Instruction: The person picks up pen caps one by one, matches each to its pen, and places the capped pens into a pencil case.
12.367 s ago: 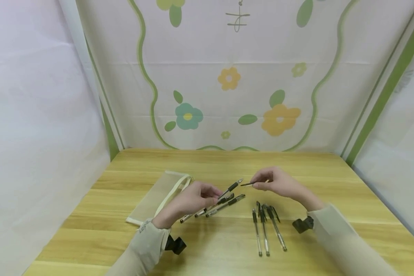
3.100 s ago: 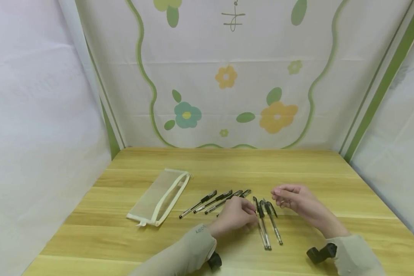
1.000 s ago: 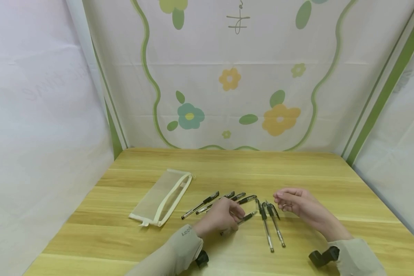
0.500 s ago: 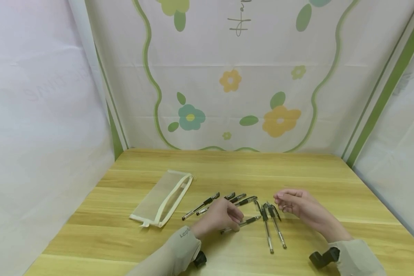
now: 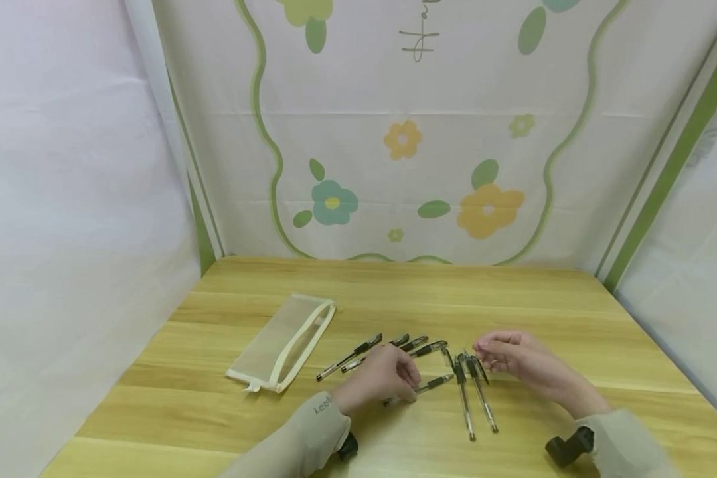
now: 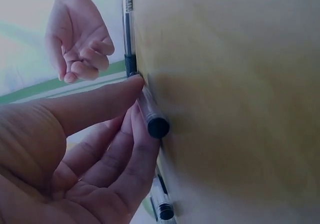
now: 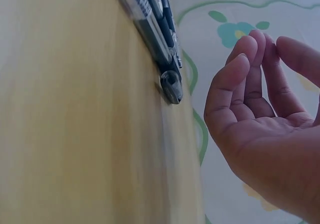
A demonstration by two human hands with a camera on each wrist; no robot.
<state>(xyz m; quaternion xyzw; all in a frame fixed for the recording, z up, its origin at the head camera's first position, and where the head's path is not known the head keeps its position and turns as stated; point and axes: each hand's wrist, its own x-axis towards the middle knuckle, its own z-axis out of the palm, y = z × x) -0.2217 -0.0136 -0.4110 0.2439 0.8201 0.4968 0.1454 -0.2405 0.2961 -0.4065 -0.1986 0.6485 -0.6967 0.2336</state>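
Note:
My left hand (image 5: pixel 388 375) pinches a black gel pen (image 5: pixel 439 382) between thumb and fingers, low over the table. Its dark end (image 6: pixel 159 128) points at the camera in the left wrist view. To its right lie two more clear-barrelled gel pens, one pen (image 5: pixel 465 406) and another pen (image 5: pixel 484 399), with a loose black cap (image 5: pixel 482 373) near their tips. Beyond these, my right hand (image 5: pixel 516 355) hovers with loosely curled fingers and holds nothing. Several capped pens, including a pen (image 5: pixel 349 357) and a pen (image 5: pixel 431 348), lie behind my left hand, which partly hides them.
A beige mesh pencil case (image 5: pixel 269 345) lies at the left, its zip side gaping. The wooden table (image 5: pixel 245 425) ends at a white floral cloth (image 5: pixel 370 166) behind, with cloth walls on both sides.
About 3 s ago my left hand was at the right-hand pens; it has since drawn one pen leftward, now slanted. My right hand, holding a thin dark piece 12 s ago, is empty.

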